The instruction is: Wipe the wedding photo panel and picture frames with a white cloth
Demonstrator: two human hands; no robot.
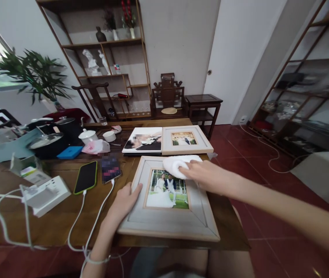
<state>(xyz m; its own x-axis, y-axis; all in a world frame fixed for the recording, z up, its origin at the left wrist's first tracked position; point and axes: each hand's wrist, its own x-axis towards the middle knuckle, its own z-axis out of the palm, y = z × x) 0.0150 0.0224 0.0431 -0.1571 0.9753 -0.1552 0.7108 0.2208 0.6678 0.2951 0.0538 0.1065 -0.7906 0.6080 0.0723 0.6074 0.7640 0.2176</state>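
A picture frame (167,227) with a pale wide border and a wedding photo (168,189) inside lies on the wooden table in front of me. My left hand (125,200) grips its left edge, thumb on the border. A folded white cloth (172,165) is in my right hand (197,173), pressed against the frame's upper part. The cloth covers the top right of the border and a corner of the photo. Behind it lie a second picture frame (207,146) and a flat photo panel (131,149), side by side.
Two phones, one green-edged (85,177) and one lit (111,170), charge left of the frame. A white power strip (51,197) with loose cables sits farther left. Behind are a blue box (70,152), a white teapot (88,136) and a black pan (46,144). The table's right edge is close.
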